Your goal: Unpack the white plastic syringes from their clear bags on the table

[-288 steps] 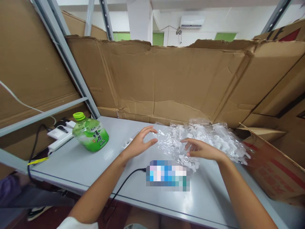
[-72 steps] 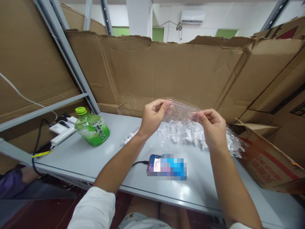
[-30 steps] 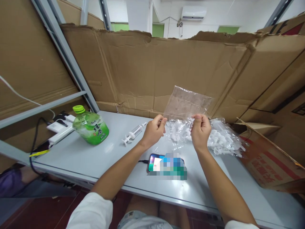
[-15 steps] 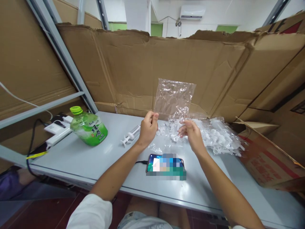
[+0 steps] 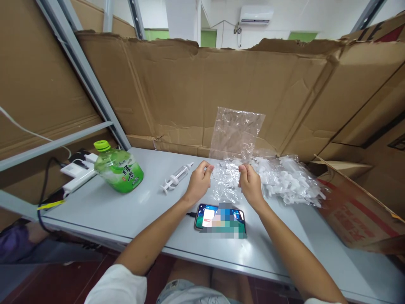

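Observation:
My left hand point(image 5: 200, 182) is closed, with thumb and fingers pinching the left edge of a clear plastic bag point(image 5: 236, 134). At the bag's right edge, my right hand point(image 5: 251, 184) also pinches the film. The bag's upper part stands up against the cardboard, while its crinkled lower part hangs between my hands. Small white plastic pieces lie behind and beneath it, partly hidden by the film. A large clear bag of white plastic parts point(image 5: 292, 181) lies to the right of my right hand. Left of my left hand rests a plastic syringe point(image 5: 176, 179).
A phone point(image 5: 220, 220) on a cable lies in front of my hands. A green tea bottle point(image 5: 119, 171) and a power strip point(image 5: 79, 180) are on the left. Cardboard walls point(image 5: 167, 93) enclose the back; an open carton point(image 5: 357, 219) stands at the right.
My right hand, loosely open before, has closed on the bag's right edge. My left hand has come lower, and the bag has shifted slightly right.

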Available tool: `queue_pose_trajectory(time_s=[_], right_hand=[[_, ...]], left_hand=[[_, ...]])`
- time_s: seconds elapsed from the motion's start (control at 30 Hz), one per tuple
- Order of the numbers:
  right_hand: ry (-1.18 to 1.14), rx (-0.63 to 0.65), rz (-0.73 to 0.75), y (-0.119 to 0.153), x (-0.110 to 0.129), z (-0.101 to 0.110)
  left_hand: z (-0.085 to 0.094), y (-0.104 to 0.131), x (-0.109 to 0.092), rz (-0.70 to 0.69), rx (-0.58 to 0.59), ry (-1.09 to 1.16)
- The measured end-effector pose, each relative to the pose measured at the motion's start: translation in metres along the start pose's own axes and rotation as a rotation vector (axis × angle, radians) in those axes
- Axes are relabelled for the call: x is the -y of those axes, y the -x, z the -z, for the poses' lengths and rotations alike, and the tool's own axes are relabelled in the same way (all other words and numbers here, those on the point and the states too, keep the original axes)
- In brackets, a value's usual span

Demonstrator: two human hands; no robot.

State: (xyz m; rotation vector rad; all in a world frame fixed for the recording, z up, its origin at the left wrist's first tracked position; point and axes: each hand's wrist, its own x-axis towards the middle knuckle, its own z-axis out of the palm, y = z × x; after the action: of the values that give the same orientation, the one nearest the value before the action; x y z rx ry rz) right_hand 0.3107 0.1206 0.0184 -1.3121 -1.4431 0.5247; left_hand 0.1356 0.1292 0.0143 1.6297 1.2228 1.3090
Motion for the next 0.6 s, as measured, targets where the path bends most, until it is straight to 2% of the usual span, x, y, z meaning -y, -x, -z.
queue_pose_trajectory(time_s=[0.27, 0.4, 0.5, 0.6], right_hand=[[-0.127, -0.005, -0.068, -0.005, -0.001, -0.009], [-0.176, 0.043, -0.105, -0.009, -0.003, -0.012], [-0.193, 0.128, -0.153, -0.010, -0.007, -0.004], [-0.198, 0.163, -0.197, -0.007, -0.013, 0.015]], left_hand=[[0.004, 0.001, -0.003, -0.011, -0.020, 0.031], [0.011, -0.006, 0.000, 0.015, 0.010, 0.107], [0.034, -0.020, 0.011, 0.106, -0.050, 0.110], [0.076, -0.037, 0.030, 0.170, -0.167, -0.056]])
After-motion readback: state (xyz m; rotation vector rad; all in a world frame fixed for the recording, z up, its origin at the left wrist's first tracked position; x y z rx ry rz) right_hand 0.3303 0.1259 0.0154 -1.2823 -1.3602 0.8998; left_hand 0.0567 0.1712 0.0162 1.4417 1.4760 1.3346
